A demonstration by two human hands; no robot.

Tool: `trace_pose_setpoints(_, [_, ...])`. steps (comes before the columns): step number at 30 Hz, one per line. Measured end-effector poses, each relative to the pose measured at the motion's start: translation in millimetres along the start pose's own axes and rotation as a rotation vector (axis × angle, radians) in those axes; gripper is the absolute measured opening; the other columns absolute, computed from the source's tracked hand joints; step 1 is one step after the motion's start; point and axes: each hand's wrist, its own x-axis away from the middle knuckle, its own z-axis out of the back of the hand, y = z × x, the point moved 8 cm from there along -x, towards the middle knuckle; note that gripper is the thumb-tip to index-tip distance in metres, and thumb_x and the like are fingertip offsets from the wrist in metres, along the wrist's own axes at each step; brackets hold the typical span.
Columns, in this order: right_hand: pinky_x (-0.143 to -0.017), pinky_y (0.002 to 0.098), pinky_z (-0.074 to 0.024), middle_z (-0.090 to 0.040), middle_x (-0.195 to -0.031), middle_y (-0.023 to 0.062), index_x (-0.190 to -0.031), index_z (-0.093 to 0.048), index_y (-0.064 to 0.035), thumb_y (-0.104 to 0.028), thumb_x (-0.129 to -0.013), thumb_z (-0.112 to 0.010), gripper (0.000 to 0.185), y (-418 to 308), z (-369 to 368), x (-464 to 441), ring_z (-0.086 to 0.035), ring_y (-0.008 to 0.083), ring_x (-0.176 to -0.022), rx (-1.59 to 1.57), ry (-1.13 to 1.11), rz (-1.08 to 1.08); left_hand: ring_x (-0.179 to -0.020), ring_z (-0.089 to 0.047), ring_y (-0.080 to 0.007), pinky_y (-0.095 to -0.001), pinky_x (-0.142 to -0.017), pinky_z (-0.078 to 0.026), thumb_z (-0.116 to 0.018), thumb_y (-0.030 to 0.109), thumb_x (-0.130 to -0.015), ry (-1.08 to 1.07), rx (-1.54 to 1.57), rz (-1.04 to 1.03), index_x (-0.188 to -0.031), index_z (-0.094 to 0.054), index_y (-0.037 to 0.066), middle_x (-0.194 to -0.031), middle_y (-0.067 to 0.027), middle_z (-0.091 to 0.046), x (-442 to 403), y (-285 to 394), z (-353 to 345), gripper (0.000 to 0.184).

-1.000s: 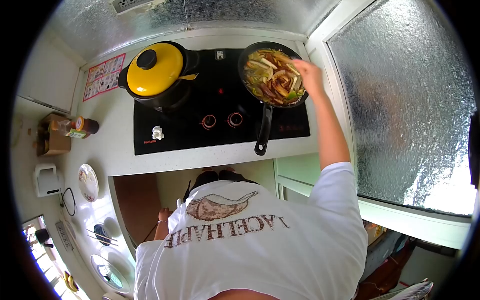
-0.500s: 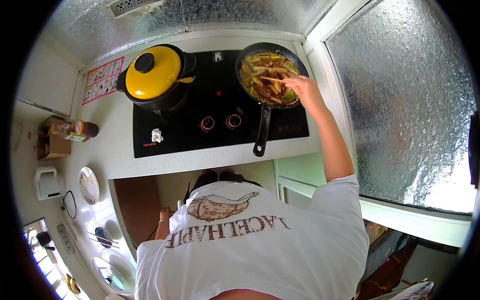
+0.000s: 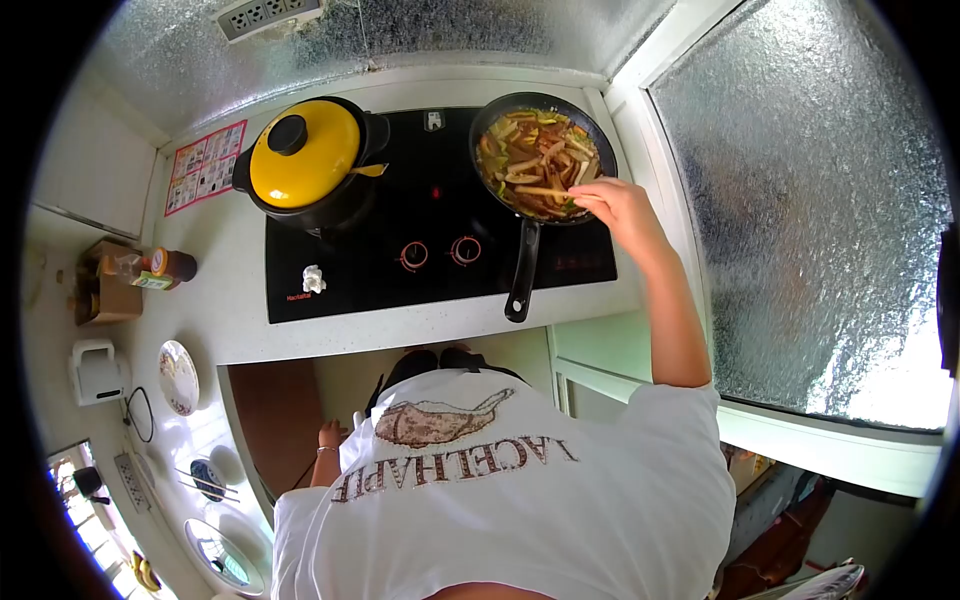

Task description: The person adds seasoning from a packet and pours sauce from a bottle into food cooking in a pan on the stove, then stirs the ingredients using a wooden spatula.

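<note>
My right hand (image 3: 625, 215) is closed around wooden chopsticks (image 3: 545, 191) over the near right part of a black frying pan (image 3: 528, 265). The chopsticks' tips reach into the sliced food in brown sauce (image 3: 545, 150), with some green pieces among it. Resting on the right side of the black cooktop (image 3: 430, 290), the pan has its handle pointing toward me. My left hand (image 3: 331, 433) hangs low beside my body, away from the stove; its fingers are too small and partly hidden to make out.
A black pot with a yellow lid (image 3: 305, 165) stands on the cooktop's left side. Crumpled white paper (image 3: 313, 279) lies near the front. Left on the counter are a bottle (image 3: 175, 264), a plate (image 3: 178, 378) and a bowl with chopsticks (image 3: 207, 478). A textured glass pane (image 3: 800, 200) borders the right.
My right hand and the chopsticks have moved toward the pan's near side. The food in the pan has shifted. My left hand stays low at my side.
</note>
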Motion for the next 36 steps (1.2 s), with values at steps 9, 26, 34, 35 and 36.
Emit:
trace_pose_setpoints(9, [-0.058,0.0263,-0.0465,-0.064,-0.073,0.0112,-0.092,-0.064,0.001,-0.017,-0.084,-0.059,0.021,77.2,14.9,-27.3,-0.061,0.0152,-0.062,-0.209,0.272,-0.448,-0.088,-0.06,-0.0298,-0.04,-0.074,-0.051,-0.061,0.028,-0.073,-0.125,-0.086,0.0,-0.087,-0.067,0.014,-0.098,-0.01,-0.062,-6.4,0.0,-2.8,0.02])
trace_pose_setpoints(26, [-0.049,0.021,-0.0406,-0.061,-0.065,0.0063,-0.085,-0.064,0.0029,-0.009,-0.082,-0.054,0.016,123.8,-35.6,-60.8,-0.053,0.0102,-0.051,-0.571,0.498,-0.534,-0.081,-0.061,-0.0331,-0.0423,-0.07,-0.052,-0.061,0.031,-0.072,-0.107,-0.177,-0.068,-0.086,-0.064,0.007,-0.087,-0.0159,-0.063,-5.3,-5.7,-14.6,0.027])
trace_pose_setpoints(34, [-0.048,0.0222,-0.0421,-0.061,-0.066,0.008,-0.082,-0.064,0.0063,-0.009,-0.08,-0.058,0.017,155.3,-4.7,-30.7,-0.053,0.0098,-0.051,-0.515,0.568,-0.607,-0.081,-0.06,-0.0319,-0.0415,-0.07,-0.051,-0.066,0.038,-0.066,0.025,0.118,-0.064,-0.086,-0.065,0.011,-0.086,-0.014,-0.063,-6.4,-3.8,3.8,0.033])
trace_pose_setpoints(35, [-0.048,0.0222,-0.042,-0.06,-0.065,0.0077,-0.082,-0.064,0.0061,-0.009,-0.08,-0.058,0.016,153.2,-2.5,-29.1,-0.052,0.0097,-0.051,-0.547,0.598,-0.585,-0.082,-0.06,-0.032,-0.0416,-0.07,-0.051,-0.066,0.037,-0.066,0.034,0.064,-0.074,-0.086,-0.065,0.011,-0.086,-0.014,-0.063,-7.1,-4.8,-0.2,0.033])
trace_pose_setpoints(36, [-0.049,0.0225,-0.0413,-0.06,-0.064,0.0073,-0.083,-0.064,0.005,-0.009,-0.08,-0.057,0.016,137.9,-7.4,-34.6,-0.052,0.0101,-0.05,-0.632,0.607,-0.556,-0.082,-0.06,-0.0323,-0.0416,-0.07,-0.051,-0.067,0.036,-0.065,0.053,-0.049,-0.096,-0.087,-0.065,0.011,-0.086,-0.014,-0.063,-8.9,-7.3,-5.6,0.033])
